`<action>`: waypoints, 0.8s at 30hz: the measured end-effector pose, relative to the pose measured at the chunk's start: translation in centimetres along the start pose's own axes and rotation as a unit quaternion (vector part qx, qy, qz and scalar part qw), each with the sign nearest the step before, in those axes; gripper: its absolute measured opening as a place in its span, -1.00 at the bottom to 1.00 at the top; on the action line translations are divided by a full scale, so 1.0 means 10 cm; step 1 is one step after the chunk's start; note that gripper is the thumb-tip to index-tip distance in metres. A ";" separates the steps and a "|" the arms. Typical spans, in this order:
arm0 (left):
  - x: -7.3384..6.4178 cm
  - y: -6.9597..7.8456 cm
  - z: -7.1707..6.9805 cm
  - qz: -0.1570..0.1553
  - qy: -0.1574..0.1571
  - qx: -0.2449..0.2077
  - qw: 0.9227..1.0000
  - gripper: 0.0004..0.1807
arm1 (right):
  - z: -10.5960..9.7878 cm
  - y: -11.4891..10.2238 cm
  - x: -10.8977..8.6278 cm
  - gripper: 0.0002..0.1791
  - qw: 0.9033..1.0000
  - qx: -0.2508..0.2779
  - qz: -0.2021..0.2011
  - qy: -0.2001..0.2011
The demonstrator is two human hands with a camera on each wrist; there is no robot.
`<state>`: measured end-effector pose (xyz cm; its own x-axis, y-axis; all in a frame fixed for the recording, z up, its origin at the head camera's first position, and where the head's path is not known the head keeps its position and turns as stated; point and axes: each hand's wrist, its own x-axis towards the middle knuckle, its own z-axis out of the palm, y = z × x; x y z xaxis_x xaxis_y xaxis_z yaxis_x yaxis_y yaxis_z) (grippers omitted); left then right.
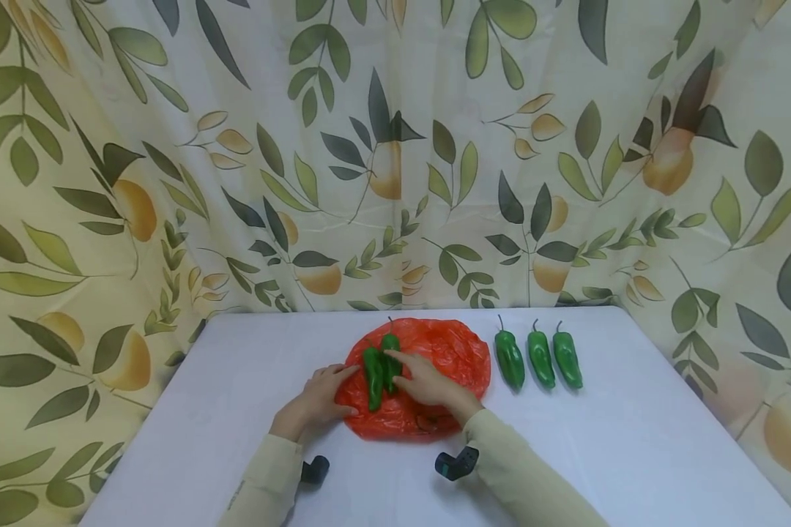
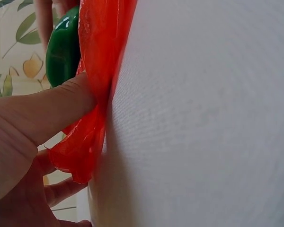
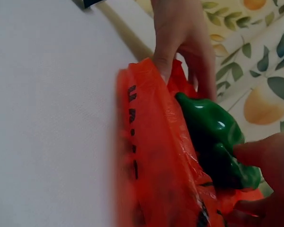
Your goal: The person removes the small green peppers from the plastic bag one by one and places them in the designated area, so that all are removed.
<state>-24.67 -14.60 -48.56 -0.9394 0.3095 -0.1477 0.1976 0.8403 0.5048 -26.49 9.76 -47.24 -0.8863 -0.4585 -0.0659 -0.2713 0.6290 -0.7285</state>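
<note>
Two glossy green peppers lie side by side on a crumpled red plastic bag (image 1: 458, 351): a left pepper (image 1: 373, 380) and a right pepper (image 1: 390, 342). At the bag's left edge my left hand (image 1: 319, 395) rests with thumb and fingers spread; its thumb (image 2: 61, 106) touches the red plastic in the left wrist view. My right hand (image 1: 428, 380) reaches over the bag from the right, its fingertips touching the right pepper. In the right wrist view a fingertip (image 3: 248, 151) meets the pepper's side, and the remaining fingers are partly cut off.
Three more green peppers (image 1: 540, 359) stand in a row, stems away from me, right of the bag on the white table (image 1: 250, 366). A patterned curtain (image 1: 395, 183) hangs behind the table's far edge. Black wrist devices (image 1: 458, 464) sit beside both sleeves.
</note>
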 end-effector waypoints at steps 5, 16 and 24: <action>0.00 0.01 0.00 -0.010 -0.004 0.000 1.000 -0.12 | 0.06 -0.03 0.07 -0.43 1.000 0.002 0.029 -0.004; -0.01 0.03 -0.01 -0.022 -0.006 -0.004 1.000 -0.11 | 0.05 0.07 0.07 -0.47 0.999 0.035 0.010 0.024; -0.01 0.04 0.01 -0.018 -0.007 -0.005 1.000 -0.12 | 0.00 0.14 -0.07 -0.54 0.997 0.053 -0.009 0.047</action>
<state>-24.48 -14.25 -48.44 -0.9416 0.2856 -0.1781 0.1608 0.8466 0.5074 -26.23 10.97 -48.22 -0.9144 -0.4047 0.0075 -0.2494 0.5488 -0.7979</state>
